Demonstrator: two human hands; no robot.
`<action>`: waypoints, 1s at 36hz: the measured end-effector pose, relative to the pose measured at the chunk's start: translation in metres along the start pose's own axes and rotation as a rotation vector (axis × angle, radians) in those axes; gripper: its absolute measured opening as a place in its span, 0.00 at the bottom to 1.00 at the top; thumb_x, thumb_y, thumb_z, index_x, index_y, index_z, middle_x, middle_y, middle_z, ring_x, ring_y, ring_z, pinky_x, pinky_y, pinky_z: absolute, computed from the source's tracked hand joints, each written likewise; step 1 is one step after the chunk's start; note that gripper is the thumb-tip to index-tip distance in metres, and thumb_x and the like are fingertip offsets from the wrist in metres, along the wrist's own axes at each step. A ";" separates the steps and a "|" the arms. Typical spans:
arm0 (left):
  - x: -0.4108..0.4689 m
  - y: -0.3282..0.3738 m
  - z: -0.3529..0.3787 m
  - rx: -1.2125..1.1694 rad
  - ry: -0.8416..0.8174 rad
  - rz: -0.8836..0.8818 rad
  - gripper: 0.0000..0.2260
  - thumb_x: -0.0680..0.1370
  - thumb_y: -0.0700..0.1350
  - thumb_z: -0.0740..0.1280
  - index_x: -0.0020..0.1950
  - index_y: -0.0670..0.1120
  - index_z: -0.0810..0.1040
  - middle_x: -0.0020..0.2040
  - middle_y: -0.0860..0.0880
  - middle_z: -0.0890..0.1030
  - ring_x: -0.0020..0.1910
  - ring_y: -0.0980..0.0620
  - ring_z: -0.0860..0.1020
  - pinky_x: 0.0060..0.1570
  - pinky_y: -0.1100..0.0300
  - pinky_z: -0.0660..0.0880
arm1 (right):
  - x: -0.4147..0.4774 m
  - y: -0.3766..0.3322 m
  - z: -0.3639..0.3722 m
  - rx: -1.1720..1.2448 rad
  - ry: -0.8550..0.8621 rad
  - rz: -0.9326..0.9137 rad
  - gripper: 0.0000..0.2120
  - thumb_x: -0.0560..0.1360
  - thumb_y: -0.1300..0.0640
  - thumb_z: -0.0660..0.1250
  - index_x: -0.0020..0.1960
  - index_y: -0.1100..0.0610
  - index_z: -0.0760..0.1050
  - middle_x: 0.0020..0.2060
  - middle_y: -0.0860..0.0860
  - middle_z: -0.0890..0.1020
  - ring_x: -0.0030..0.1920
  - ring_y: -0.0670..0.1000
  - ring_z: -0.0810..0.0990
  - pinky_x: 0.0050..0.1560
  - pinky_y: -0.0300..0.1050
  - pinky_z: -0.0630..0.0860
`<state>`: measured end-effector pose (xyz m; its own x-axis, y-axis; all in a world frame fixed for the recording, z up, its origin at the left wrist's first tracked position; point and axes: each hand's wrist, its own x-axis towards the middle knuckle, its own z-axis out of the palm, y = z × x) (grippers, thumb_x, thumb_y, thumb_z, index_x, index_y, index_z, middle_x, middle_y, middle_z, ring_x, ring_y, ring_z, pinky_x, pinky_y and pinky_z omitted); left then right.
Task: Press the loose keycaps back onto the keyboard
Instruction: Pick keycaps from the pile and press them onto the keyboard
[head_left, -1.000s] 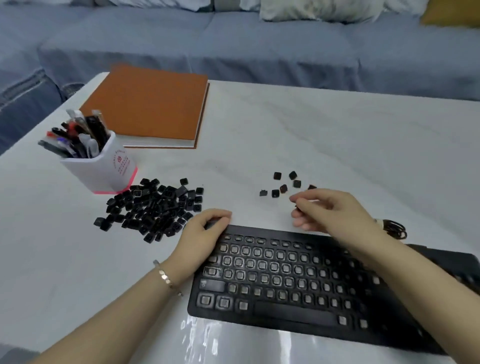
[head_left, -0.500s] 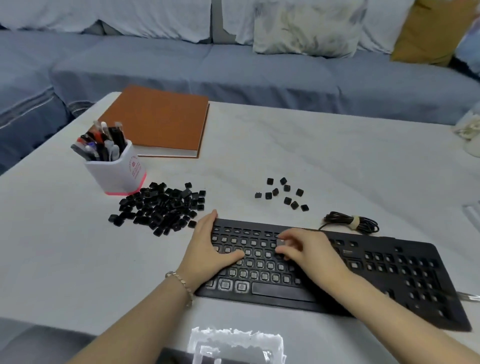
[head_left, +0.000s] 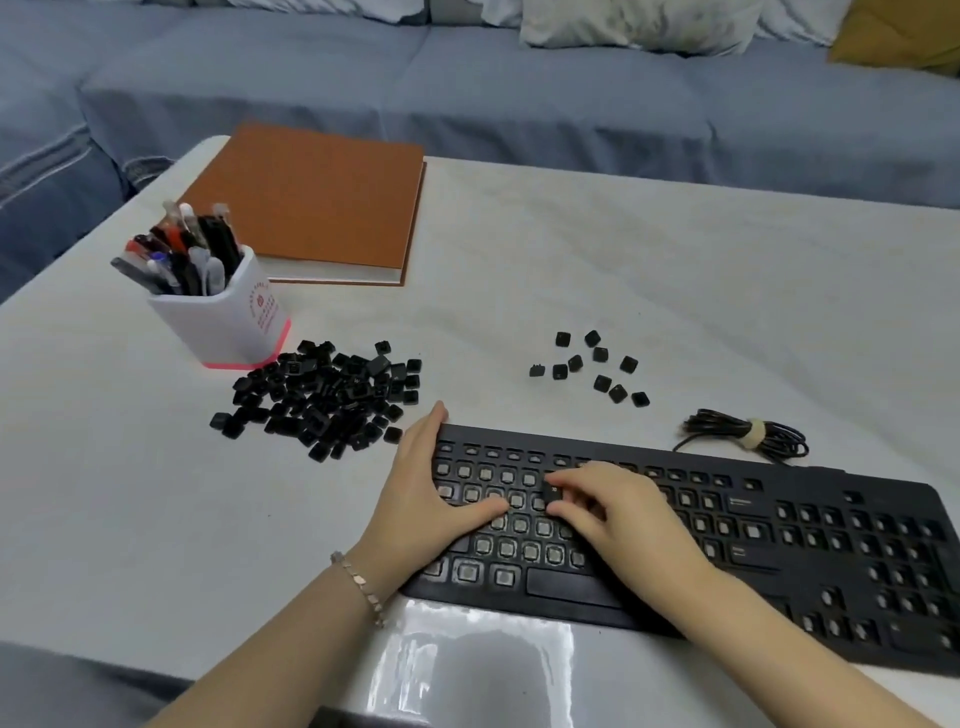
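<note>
A pale, faintly veined table (head_left: 675, 291) with a glossy near edge stands before a blue-grey fabric sofa (head_left: 467, 93) that carries a light cushion (head_left: 639, 21) and a mustard one (head_left: 898, 36). On it lie a flat rust-brown notebook (head_left: 311, 202), a white pen pot (head_left: 223, 322) with a pink base, a heap of black keycaps (head_left: 327, 397) and, well apart, a small scatter of keycaps (head_left: 597, 369). The matte black keyboard (head_left: 805, 551) sits at the near edge, most sockets bare, its bundled cable (head_left: 748, 434) just behind. The left hand (head_left: 421, 488), bracelet (head_left: 358, 582) at the wrist, rests flat and relaxed on the keyboard's left end. The right hand (head_left: 618, 514) curls over the upper rows, fingertips pinching a single keycap (head_left: 553, 491) against the board.
</note>
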<state>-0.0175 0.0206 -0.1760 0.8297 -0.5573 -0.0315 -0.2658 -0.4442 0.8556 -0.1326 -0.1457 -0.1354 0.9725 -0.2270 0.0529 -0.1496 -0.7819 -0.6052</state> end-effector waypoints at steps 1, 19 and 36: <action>0.000 0.000 0.000 -0.004 -0.003 0.002 0.49 0.62 0.54 0.77 0.75 0.51 0.53 0.69 0.56 0.62 0.66 0.65 0.61 0.56 0.86 0.52 | 0.001 -0.001 -0.001 0.004 -0.018 -0.004 0.10 0.73 0.56 0.69 0.54 0.52 0.79 0.38 0.43 0.74 0.36 0.37 0.69 0.44 0.30 0.63; -0.020 0.004 0.003 0.043 0.088 0.028 0.42 0.63 0.53 0.74 0.72 0.48 0.59 0.61 0.56 0.63 0.59 0.67 0.59 0.54 0.86 0.50 | 0.001 -0.009 -0.001 -0.064 -0.051 0.046 0.16 0.70 0.56 0.71 0.57 0.54 0.78 0.41 0.46 0.76 0.38 0.42 0.72 0.47 0.29 0.66; -0.022 0.004 0.005 0.049 0.158 0.070 0.36 0.63 0.55 0.73 0.67 0.59 0.60 0.55 0.66 0.64 0.58 0.76 0.59 0.53 0.85 0.53 | -0.001 -0.005 0.010 0.054 0.072 0.095 0.07 0.69 0.57 0.72 0.46 0.54 0.80 0.42 0.44 0.75 0.40 0.37 0.72 0.44 0.24 0.65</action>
<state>-0.0392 0.0277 -0.1738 0.8742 -0.4724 0.1126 -0.3464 -0.4439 0.8264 -0.1306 -0.1358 -0.1406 0.9388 -0.3410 0.0495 -0.2283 -0.7231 -0.6520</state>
